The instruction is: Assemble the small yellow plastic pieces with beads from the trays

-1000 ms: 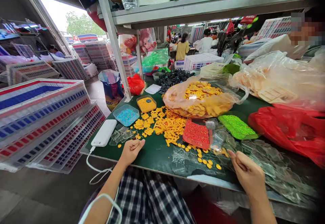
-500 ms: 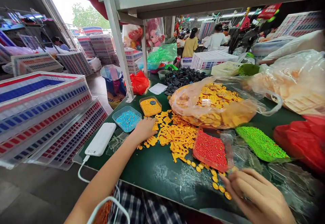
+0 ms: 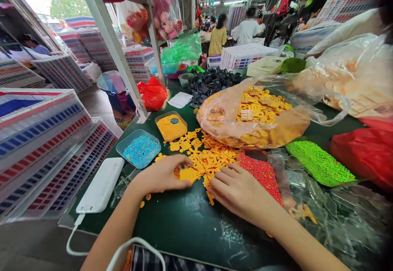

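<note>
Both hands, left hand (image 3: 162, 175) and right hand (image 3: 239, 191), press flat yellow plastic pieces (image 3: 202, 156)

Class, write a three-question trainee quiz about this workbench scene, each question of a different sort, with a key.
1. True or false: the left hand rests on the loose yellow pieces.
2. Which beads fill the tray beside the power bank? A red, B blue, C green.
3. Fill in: the right hand lies next to the ___ beads.

Key: 1 true; 2 B; 3 red.
</note>
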`<state>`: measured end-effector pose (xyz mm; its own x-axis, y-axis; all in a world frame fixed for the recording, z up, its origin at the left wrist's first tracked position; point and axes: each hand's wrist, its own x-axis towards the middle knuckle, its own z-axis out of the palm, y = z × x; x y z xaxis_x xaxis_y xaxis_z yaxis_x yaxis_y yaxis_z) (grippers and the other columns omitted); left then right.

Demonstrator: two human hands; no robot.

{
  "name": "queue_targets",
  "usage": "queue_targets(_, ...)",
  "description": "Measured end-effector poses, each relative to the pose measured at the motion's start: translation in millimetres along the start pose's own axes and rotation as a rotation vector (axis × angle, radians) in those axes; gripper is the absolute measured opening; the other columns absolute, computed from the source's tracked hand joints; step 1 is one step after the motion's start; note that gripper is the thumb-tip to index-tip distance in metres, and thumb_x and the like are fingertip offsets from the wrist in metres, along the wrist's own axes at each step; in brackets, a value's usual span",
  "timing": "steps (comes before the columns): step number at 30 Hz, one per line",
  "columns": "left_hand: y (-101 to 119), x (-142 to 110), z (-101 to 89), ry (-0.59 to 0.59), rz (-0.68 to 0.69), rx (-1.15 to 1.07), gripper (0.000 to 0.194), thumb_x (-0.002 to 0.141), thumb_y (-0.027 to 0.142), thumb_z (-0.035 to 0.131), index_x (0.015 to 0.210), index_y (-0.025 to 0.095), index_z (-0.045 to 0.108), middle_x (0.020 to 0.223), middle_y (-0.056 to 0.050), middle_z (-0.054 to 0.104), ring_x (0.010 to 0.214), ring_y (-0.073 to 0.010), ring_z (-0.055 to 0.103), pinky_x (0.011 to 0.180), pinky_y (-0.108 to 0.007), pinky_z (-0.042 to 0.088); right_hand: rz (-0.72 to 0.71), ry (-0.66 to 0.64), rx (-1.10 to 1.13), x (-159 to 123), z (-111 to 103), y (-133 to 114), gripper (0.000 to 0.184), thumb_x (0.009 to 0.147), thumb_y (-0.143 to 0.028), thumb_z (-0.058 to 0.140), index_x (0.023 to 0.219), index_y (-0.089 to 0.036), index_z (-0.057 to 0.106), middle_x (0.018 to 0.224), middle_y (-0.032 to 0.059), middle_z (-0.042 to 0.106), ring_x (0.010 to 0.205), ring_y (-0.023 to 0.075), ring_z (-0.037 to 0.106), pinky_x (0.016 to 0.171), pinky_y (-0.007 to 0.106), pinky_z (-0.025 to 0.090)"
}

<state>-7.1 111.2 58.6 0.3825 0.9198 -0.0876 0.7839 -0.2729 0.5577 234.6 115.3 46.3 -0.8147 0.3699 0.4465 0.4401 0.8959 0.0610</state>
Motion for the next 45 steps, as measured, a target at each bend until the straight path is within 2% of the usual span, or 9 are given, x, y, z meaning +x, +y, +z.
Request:
queue_targets(6, 26, -4, 23.9, -0.191, 0.087, 0.089, 0.02, 0.073, 0.025, 0.072, 0.091, 0.023, 0.062, 0.091, 0.001, 0.066, 0.081, -0.0197, 0.063, 0.069, -0.027, 0.045, -0.046, -0.031, 0.027, -11, 18, -10, 0.017, 0.092, -0.021, 0.054, 0.075, -0.021, 0.056, 0.07, -0.0015, 0.061, 0.066, 0.0156, 0.052, 0.067, 0.033, 0.033)
queue_targets(15, -3, 28, 45.6, 0.054, 0.021, 0.118, 0.029, 0.085, 0.027, 0.065, 0.113, 0.023, 0.059, 0.115, -0.005, 0.058, 0.105, -0.0225, 0.061, 0.089, -0.033, 0.049, -0.001, -0.124, 0.069, -10, 28, -14, 0.009, 0.09, -0.025, 0.059, 0.085, -0.018, 0.062, 0.089, 0.0027, 0.065, 0.084, 0.0188, 0.057, 0.075, 0.034, 0.04)
queue_targets(18, -5, 33, 43.5, 0.136, 0.011, 0.037, 0.035, 0.083, 0.023, 0.068, 0.116, 0.021, 0.059, 0.115, -0.006, 0.059, 0.108, -0.0223, 0.06, 0.094, -0.033, 0.048, 0.029, -0.151, 0.053, -10, 31, -14, 0.011, 0.088, -0.029, 0.064, 0.084, -0.019, 0.063, 0.094, 0.003, 0.065, 0.087, 0.0197, 0.057, 0.079, 0.036, 0.04)
queue_targets(21, -4, 30, 34.3, 0.144, -0.028, -0.081, 0.029, 0.081, 0.023, 0.069, 0.109, 0.018, 0.064, 0.1, -0.004, 0.066, 0.088, -0.0188, 0.064, 0.081, -0.029, 0.051, 0.078, -0.154, -0.029, -9, 35, -14, 0.008, 0.086, -0.027, 0.067, 0.083, -0.02, 0.064, 0.095, 0.0027, 0.065, 0.088, 0.0205, 0.056, 0.079, 0.036, 0.039)
queue_targets(26, 1, 22, 27.8, -0.048, -0.065, -0.232, 0.019, 0.083, 0.033, 0.066, 0.093, 0.017, 0.069, 0.083, -0.001, 0.07, 0.073, -0.0152, 0.065, 0.069, -0.024, 0.05, 0.184, -0.159, -0.199, -10, 41, -9, 0.004, 0.084, -0.018, 0.068, 0.087, -0.02, 0.066, 0.103, 0.0063, 0.067, 0.094, 0.0225, 0.056, 0.082, 0.036, 0.04)
queue_targets(29, 2, 23, 32.4, -0.055, -0.004, -0.157, 0.019, 0.084, 0.033, 0.066, 0.096, 0.018, 0.069, 0.091, -0.003, 0.071, 0.082, -0.0171, 0.066, 0.075, -0.026, 0.049, 0.222, -0.132, -0.275, -13, 43, -6, 0.01, 0.086, -0.013, 0.062, 0.093, -0.019, 0.066, 0.109, 0.0087, 0.067, 0.103, 0.0241, 0.056, 0.087, 0.037, 0.039)
queue_targets(34, -6, 27, 35.1, 0.226, -0.114, 0.13, 0.023, 0.088, 0.036, 0.063, 0.1, 0.017, 0.066, 0.1, -0.007, 0.069, 0.094, -0.0231, 0.063, 0.083, -0.033, 0.047, 0.209, -0.06, -0.219, -11, 36, -10, 0.011, 0.087, -0.016, 0.059, 0.094, -0.019, 0.066, 0.101, 0.0073, 0.069, 0.094, 0.0225, 0.058, 0.087, 0.038, 0.039)
queue_targets(39, -13, 31, 35.2, 0.147, -0.128, 0.347, 0.02, 0.087, 0.035, 0.066, 0.094, 0.017, 0.067, 0.101, -0.009, 0.069, 0.1, -0.0265, 0.061, 0.086, -0.037, 0.045, 0.07, -0.108, -0.024, -8, 30, -25, 0.009, 0.088, -0.027, 0.06, 0.091, -0.02, 0.066, 0.094, 0.0031, 0.069, 0.092, 0.0218, 0.059, 0.09, 0.04, 0.039)
queue_targets(45, -4, 24, 19.3, 0.083, -0.001, 0.223, 0.014, 0.086, 0.033, 0.067, 0.086, 0.02, 0.071, 0.079, -0.001, 0.071, 0.08, -0.0183, 0.064, 0.078, -0.029, 0.046, 0.088, -0.123, -0.011, -11, 38, -25, 0.01, 0.085, -0.024, 0.066, 0.095, -0.022, 0.068, 0.097, 0.0025, 0.07, 0.092, 0.0217, 0.06, 0.086, 0.039, 0.043)
